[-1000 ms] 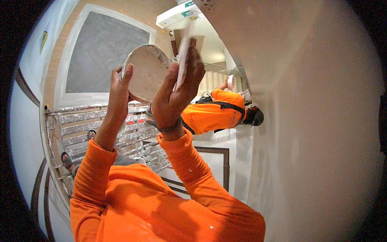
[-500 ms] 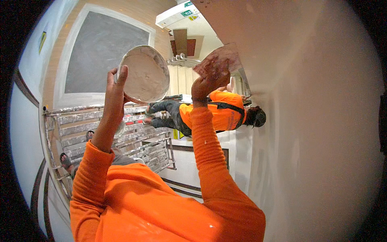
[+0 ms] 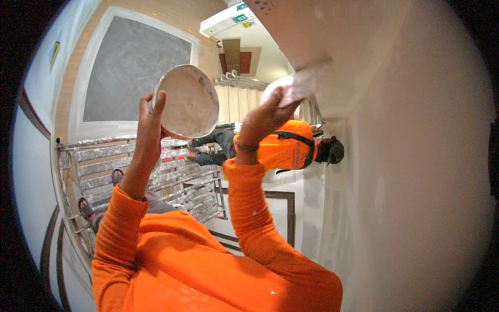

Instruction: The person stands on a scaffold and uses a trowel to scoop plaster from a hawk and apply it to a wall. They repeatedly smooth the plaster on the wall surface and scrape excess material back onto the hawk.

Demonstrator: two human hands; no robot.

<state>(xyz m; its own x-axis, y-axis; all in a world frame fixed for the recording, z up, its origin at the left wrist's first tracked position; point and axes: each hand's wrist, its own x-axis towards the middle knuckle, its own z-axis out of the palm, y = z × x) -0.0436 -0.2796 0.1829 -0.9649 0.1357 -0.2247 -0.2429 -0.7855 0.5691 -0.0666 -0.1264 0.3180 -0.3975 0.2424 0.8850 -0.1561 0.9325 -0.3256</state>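
My left hand [image 3: 150, 122] grips a round bowl [image 3: 216, 106] by its side, thumb on the rim. Pale, smooth filler paste [image 3: 187, 101] lies in it, and the bowl's mouth faces me. My right hand [image 3: 261, 122] is closed around a wide filling knife [image 3: 302, 86], smeared with whitish paste and blurred by motion. The blade's far end is close to the edge of the smooth pale surface [image 3: 416, 156] at the right; I cannot tell whether it touches.
Beyond my right arm a co-worker [image 3: 286, 148] in an orange top and dark trousers stands near the pale surface. Paint-splashed scaffold slats [image 3: 101, 169] lie below, with sandalled feet [image 3: 86, 208] on them. A grey panel [image 3: 138, 67] with a white border is at upper left.
My right hand has turned at the wrist, swinging the filling knife over toward the pale surface, and its forearm has shifted left. The bowl has dropped slightly in my left hand.
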